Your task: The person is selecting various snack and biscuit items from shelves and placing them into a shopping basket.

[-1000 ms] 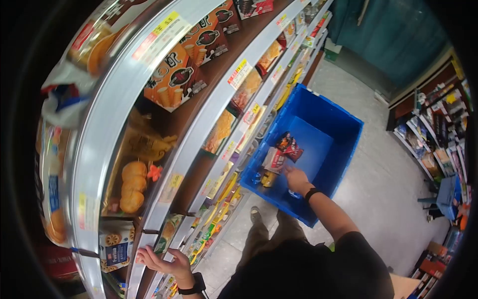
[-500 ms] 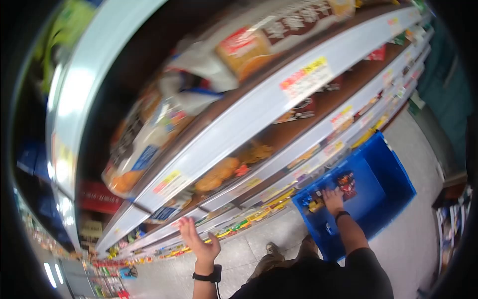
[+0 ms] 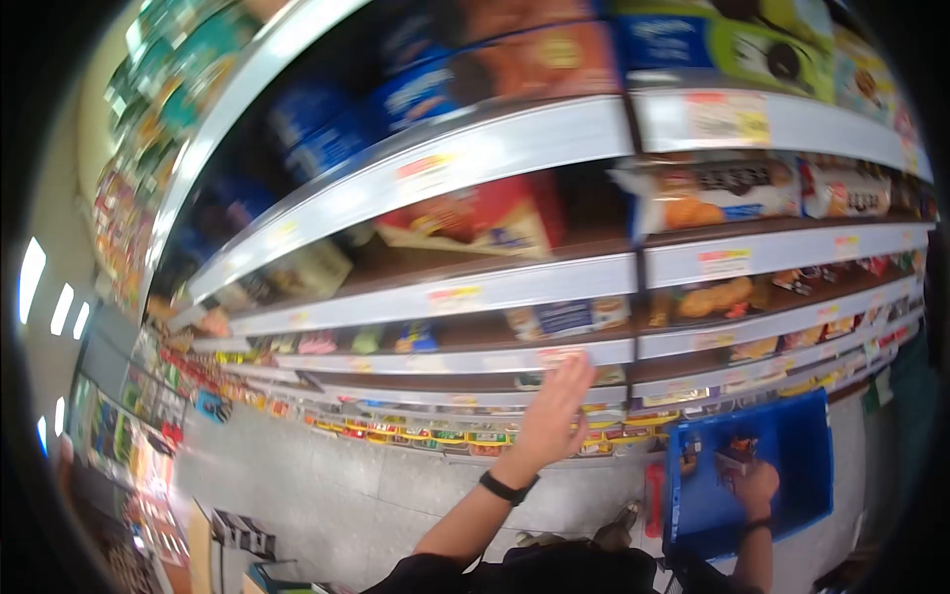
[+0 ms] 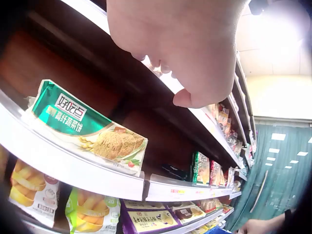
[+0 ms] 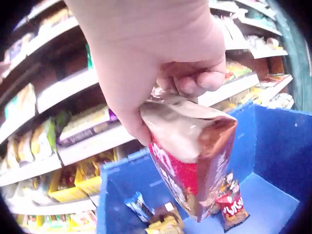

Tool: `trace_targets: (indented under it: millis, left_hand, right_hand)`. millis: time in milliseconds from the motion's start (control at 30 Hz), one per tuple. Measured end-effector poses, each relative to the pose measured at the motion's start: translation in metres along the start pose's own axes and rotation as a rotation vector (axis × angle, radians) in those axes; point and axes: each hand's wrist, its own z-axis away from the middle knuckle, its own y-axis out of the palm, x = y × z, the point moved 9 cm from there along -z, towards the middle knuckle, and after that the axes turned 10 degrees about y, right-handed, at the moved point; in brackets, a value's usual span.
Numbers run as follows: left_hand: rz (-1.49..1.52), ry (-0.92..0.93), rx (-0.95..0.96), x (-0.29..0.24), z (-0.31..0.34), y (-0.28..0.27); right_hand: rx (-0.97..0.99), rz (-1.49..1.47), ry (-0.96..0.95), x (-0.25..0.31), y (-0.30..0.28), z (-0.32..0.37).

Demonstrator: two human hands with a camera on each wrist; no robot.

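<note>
My right hand [image 5: 161, 58] pinches the top of a beige, red and brown snack bag [image 5: 190, 156] between thumb and curled fingers. The bag hangs tilted over the blue bin [image 5: 273, 195]. In the head view the right hand [image 3: 757, 485] is inside the bin's outline. A small red packet [image 5: 231, 207] and a blue packet [image 5: 140, 207] lie in the bin. My left hand [image 3: 554, 416] reaches toward the shelves with fingers extended, fingertips at a price-label edge [image 3: 495, 359]. In the left wrist view, a green and white biscuit pack [image 4: 90, 127] lies on a shelf below that hand [image 4: 175, 48].
Long shelves of packaged snacks curve across the head view, with white label edges [image 3: 584, 277]. A red handle-like object [image 3: 654, 500] stands beside the bin. Grey tiled floor [image 3: 327, 490] stretches along the aisle. A green curtain [image 4: 278, 161] hangs at the far end.
The head view has swung left along the shelves. My right hand, earlier down among the packets, now holds the snack bag raised. My left hand has swung over the shelf fronts.
</note>
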Motion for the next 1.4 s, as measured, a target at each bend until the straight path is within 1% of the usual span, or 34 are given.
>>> trace_targets:
  millis: [33, 67, 133, 200, 233, 267, 300, 333, 367, 400, 433, 467, 500, 533, 567, 600, 667, 700, 733, 767, 800, 833, 867, 933, 1000, 1033, 1067, 1133, 1200, 1267, 1300, 1333, 1367, 1400]
  left_hand:
    - [0.037, 0.044, -0.020, -0.001, 0.015, -0.004]
    - [0.034, 0.032, -0.059, 0.006, 0.040, -0.010]
    - [0.207, 0.040, 0.043, 0.020, 0.096, 0.011]
    - [0.307, -0.064, 0.218, 0.041, 0.164, 0.030]
    - [0.350, -0.111, 0.304, 0.054, 0.205, 0.041]
    - [0.394, -0.157, 0.390, 0.065, 0.242, 0.045]
    - [0.397, -0.181, 0.355, 0.069, 0.269, 0.024]
    - [0.426, -0.294, 0.421, 0.072, 0.302, 0.009]
    - [0.460, -0.405, 0.486, 0.076, 0.336, -0.003]
    - [0.452, -0.433, 0.457, 0.087, 0.372, -0.016]
    - [0.416, -0.527, 0.429, 0.101, 0.415, -0.018]
    - [0.382, -0.621, 0.400, 0.107, 0.456, -0.025]
    - [0.362, -0.651, 0.368, 0.110, 0.490, -0.042]
    - [0.284, -0.771, 0.311, 0.118, 0.529, -0.063]
    - [0.207, -0.891, 0.252, 0.121, 0.568, -0.083]
    - [0.108, -0.957, 0.221, 0.118, 0.603, -0.101]
    - [0.070, -1.090, -0.015, 0.105, 0.651, -0.156]
    - [0.063, -1.121, -0.033, 0.092, 0.671, -0.177]
    - [0.213, -1.169, -0.243, 0.084, 0.689, -0.201]
    - [0.359, -1.200, -0.460, 0.076, 0.706, -0.220]
    - [0.353, -1.221, -0.477, 0.068, 0.721, -0.230]
    - [0.403, -1.240, -0.694, 0.059, 0.741, -0.244]
    - [0.448, -1.247, -0.915, 0.050, 0.756, -0.257]
    - [0.379, -1.287, -0.983, 0.038, 0.771, -0.286]
    - [0.341, -1.235, -1.283, 0.022, 0.800, -0.303]
    - [0.309, -1.192, -1.372, 0.020, 0.804, -0.320]
    - [0.294, -1.236, -1.388, 0.022, 0.808, -0.332]
    - [0.176, -1.186, -1.440, 0.030, 0.809, -0.371]
    - [0.139, -1.218, -1.440, 0.049, 0.808, -0.405]
    - [0.107, -1.224, -1.434, 0.067, 0.806, -0.428]
    - [0.079, -1.192, -1.421, 0.088, 0.805, -0.446]
    - [0.053, -1.159, -1.408, 0.108, 0.803, -0.465]
    - [0.090, -1.189, -1.404, 0.126, 0.808, -0.473]
    - [0.096, -1.172, -1.379, 0.148, 0.805, -0.488]
  right_hand:
    - [-0.124, -0.168, -0.025, 0.011, -0.030, 0.023]
    - [-0.142, -0.146, -0.014, 0.028, -0.057, 0.047]
    - [-0.191, -0.183, -0.016, 0.056, -0.089, 0.093]
    - [-0.209, -0.205, -0.142, 0.102, -0.108, 0.142]
    - [-0.211, -0.211, -0.203, 0.121, -0.102, 0.162]
    - [-0.160, -0.237, -0.250, 0.151, -0.098, 0.188]
    - [-0.126, -0.263, -0.346, 0.182, -0.084, 0.209]
    - [-0.122, -0.245, -0.489, 0.216, -0.074, 0.238]
    - [0.066, -0.200, -0.507, 0.228, -0.033, 0.249]
    - [0.086, -0.222, -0.675, 0.266, -0.014, 0.283]
    - [0.061, -0.211, -0.873, 0.306, -0.008, 0.324]
    - [0.153, -0.133, -0.943, 0.332, 0.015, 0.354]
    - [0.263, -0.073, -0.962, 0.367, 0.026, 0.392]
    - [0.346, -0.155, -1.063, 0.398, 0.032, 0.431]
    - [0.379, -0.148, -1.183, 0.420, 0.036, 0.466]
    - [0.386, -0.149, -1.238, 0.444, 0.031, 0.500]
    - [0.764, -0.299, -1.187, 0.486, 0.029, 0.559]
    - [0.972, -0.399, -1.179, 0.494, 0.052, 0.577]
    - [0.993, -0.382, -1.205, 0.511, 0.072, 0.591]
    - [1.148, -0.452, -1.178, 0.530, 0.092, 0.606]
    - [1.299, -0.521, -1.133, 0.543, 0.101, 0.622]
    - [1.529, -0.562, -1.019, 0.561, 0.072, 0.663]
    - [1.548, -0.541, -1.029, 0.571, 0.077, 0.684]
    - [1.750, -0.532, -0.841, 0.589, 0.109, 0.720]
    - [1.845, -0.459, -0.816, 0.602, 0.133, 0.754]
    - [1.887, -0.455, -0.777, 0.611, 0.141, 0.770]
    - [1.928, -0.450, -0.736, 0.621, 0.147, 0.786]
    - [1.973, -0.445, -0.704, 0.646, 0.147, 0.810]
    - [2.067, -0.489, -0.668, 0.676, 0.145, 0.832]
    - [2.111, -0.485, -0.692, 0.707, 0.147, 0.844]
    - [2.116, -0.515, -0.700, 0.728, 0.147, 0.851]
    - [2.111, -0.539, -0.772, 0.748, 0.142, 0.858]
    - [2.103, -0.562, -0.843, 0.771, 0.133, 0.866]
    - [2.134, -0.531, -0.859, 0.790, 0.122, 0.872]
